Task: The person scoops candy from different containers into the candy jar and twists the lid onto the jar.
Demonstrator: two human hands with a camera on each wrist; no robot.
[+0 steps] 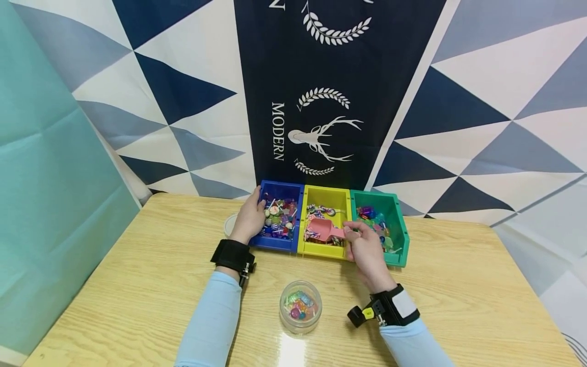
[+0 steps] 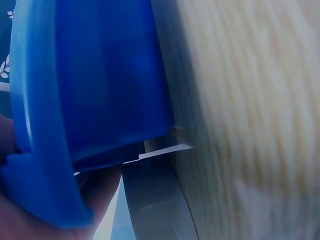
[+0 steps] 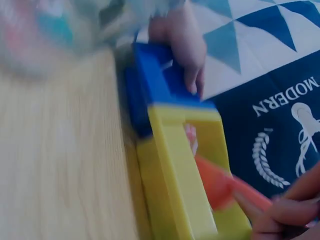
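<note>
My left hand (image 1: pixel 249 219) grips the outer left side of the blue bin (image 1: pixel 275 244), thumb over its rim. The left wrist view shows that bin's wall (image 2: pixel 110 75) close up, with fingers behind its edge. My right hand (image 1: pixel 369 252) holds a pink scoop (image 1: pixel 321 229) by its handle. The scoop's bowl is inside the yellow bin (image 1: pixel 323 250), over striped candies (image 1: pixel 314 210). In the right wrist view the scoop (image 3: pixel 215 185) dips below the yellow rim (image 3: pixel 175 165); what its bowl holds is blurred.
A green bin (image 1: pixel 403 234) with wrapped candies joins the yellow one on the right. Nearer me, between my forearms, stands a clear round jar (image 1: pixel 300 326) with colourful candies. A pale round lid (image 1: pixel 229 224) lies beside the blue bin. A patterned cloth (image 1: pixel 316 71) hangs behind.
</note>
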